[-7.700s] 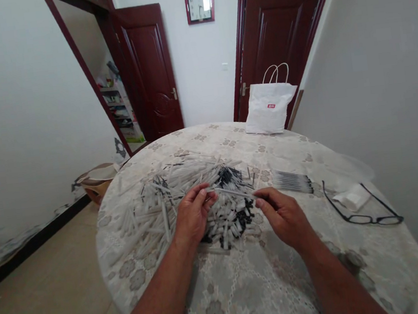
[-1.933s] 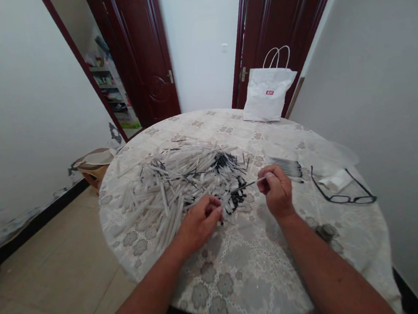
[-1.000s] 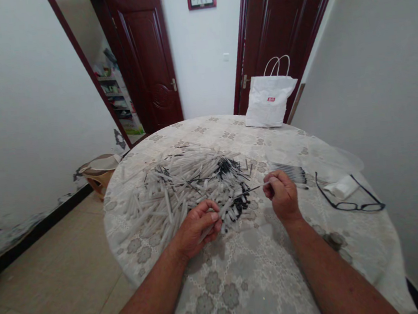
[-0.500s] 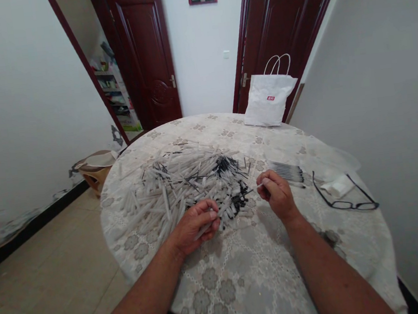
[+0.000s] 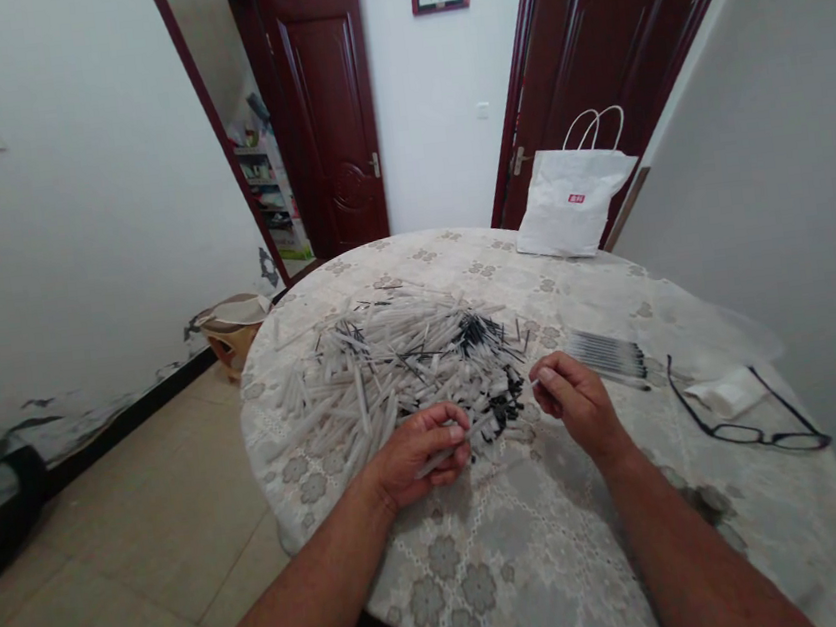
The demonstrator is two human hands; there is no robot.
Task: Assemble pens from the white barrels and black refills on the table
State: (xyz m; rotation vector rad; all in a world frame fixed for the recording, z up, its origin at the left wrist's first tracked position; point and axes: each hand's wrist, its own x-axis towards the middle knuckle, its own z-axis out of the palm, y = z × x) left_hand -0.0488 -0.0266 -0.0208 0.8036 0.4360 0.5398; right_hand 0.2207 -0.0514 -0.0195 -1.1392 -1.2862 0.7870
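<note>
My left hand [image 5: 426, 451] is closed around a translucent plastic tube [image 5: 435, 461] that lies across its palm. Between the thumb and forefinger of my right hand [image 5: 570, 397] is a thin whitish stick [image 5: 536, 382], only its end showing. A big heap of translucent tubes [image 5: 363, 395] spreads over the table just beyond my left hand. Black-ended thin sticks [image 5: 477, 332] lie bunched in that heap, and short black pieces [image 5: 508, 404] sit at its near right side. Beyond my right hand is a neat row of dark-tipped sticks [image 5: 608, 354].
A patterned cloth covers the round table [image 5: 534, 532]. At the right are black-framed glasses [image 5: 760, 436] beside a white roll-like packet [image 5: 729, 394] and clear plastic film. A white paper bag [image 5: 575, 200] stands at the far edge. A stool [image 5: 231, 335] is left of the table.
The view has swung left, so everything sits further right. Both hands keep nearly the same places over the table. The dark end seen beside my right fingers earlier no longer shows.
</note>
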